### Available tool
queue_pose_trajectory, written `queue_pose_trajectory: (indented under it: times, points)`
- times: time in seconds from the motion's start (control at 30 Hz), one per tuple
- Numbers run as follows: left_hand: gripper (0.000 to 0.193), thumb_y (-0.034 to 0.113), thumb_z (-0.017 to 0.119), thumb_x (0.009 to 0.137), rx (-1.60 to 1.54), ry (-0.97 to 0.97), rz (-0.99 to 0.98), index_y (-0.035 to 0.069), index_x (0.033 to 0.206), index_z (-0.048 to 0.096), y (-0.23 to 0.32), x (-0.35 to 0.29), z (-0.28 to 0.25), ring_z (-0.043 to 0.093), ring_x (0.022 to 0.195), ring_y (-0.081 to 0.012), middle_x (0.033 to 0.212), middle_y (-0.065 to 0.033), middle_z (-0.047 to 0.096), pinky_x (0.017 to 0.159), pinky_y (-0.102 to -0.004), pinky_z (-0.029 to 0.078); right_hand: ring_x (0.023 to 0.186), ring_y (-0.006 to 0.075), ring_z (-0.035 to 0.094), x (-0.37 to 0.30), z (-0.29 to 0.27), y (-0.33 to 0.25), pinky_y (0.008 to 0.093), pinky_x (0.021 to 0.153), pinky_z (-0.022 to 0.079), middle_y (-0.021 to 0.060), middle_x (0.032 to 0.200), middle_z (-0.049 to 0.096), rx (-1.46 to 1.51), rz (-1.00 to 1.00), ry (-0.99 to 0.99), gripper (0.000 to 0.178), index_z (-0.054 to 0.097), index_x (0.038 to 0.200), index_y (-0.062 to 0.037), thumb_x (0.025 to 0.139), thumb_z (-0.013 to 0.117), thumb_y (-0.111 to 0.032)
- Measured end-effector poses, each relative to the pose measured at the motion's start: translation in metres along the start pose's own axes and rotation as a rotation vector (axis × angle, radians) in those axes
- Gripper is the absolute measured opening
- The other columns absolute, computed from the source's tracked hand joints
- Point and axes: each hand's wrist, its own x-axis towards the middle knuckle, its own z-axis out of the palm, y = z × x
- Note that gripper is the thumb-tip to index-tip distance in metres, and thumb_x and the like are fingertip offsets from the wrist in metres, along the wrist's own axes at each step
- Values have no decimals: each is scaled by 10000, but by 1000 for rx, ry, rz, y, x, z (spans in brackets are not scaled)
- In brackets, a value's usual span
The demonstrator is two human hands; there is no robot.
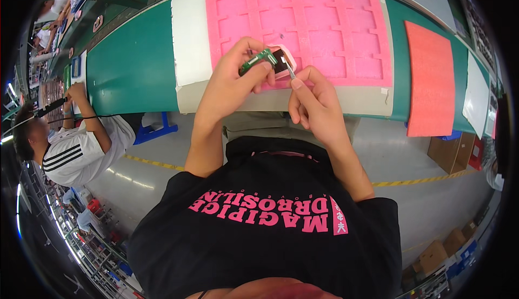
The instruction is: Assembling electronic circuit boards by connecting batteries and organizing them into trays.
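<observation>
Small green circuit board (255, 60) with a dark square part (280, 61) fixed at one end sits up in the air, held just above the near edge of the pink foam tray (346, 34), which lies on a white sheet (189, 39) on the green bench top (130, 66). The left hand (230, 80) is clamped on it, thumb and fingertips pinching the long edges of the board. The right hand (316, 102) is closed around thin metal tweezers (290, 71), whose tips touch the dark part.

To my eye the piece is very light and stiff, but delicate: a thin board that could crack if bent, with a face that would mark under a fingertip. The edges look like the safe place to grip, as the left hand does, leaving the top free for the tweezers. It seems small enough to slip from a loose pinch.

An orange foam sheet (430, 77) lies towards the right end of the bench. At the far left another person in a white striped shirt (81, 148) works at the same bench.
</observation>
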Motion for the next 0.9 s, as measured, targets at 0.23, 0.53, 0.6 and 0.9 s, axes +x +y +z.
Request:
queue_pose_trajectory:
  times: [0.23, 0.53, 0.6, 0.9]
  points:
    - [234, 40, 610, 1009, -50, -86, -51, 58, 1242, 606, 3, -6, 1, 491, 582, -66, 795, -72, 706, 505, -189, 329, 474, 65, 403, -6, 5, 10, 217, 483, 281, 15, 588, 571, -302, -159, 92, 61, 567, 1077, -74, 1106, 559, -127]
    - [239, 37, 610, 1004, -20, -64, -35, 54, 1243, 608, 6, -10, 7, 489, 589, -66, 791, -71, 705, 514, -187, 338, 500, 102, 440, -16, 7, 2, 266, 512, 321, -1, 586, 568, -514, -172, 136, 70, 551, 1018, -56, 1074, 583, -82]
    - [232, 27, 610, 1000, 3, -52, -23, 54, 1230, 612, 6, -11, 9, 492, 593, -68, 793, -71, 705, 518, -188, 345, 500, 107, 442, -17, 8, 2, 271, 513, 326, 1, 584, 567, -530, -189, 148, 68, 545, 1019, -56, 1075, 580, -76]
    - [206, 13, 629, 979, 51, -18, 2, 57, 1180, 622, 0, -12, 15, 511, 593, -73, 779, -64, 703, 524, -189, 366, 501, 114, 453, -22, 8, 5, 279, 513, 340, 4, 581, 566, -529, -193, 140, 68, 531, 1022, -62, 1079, 569, -66]
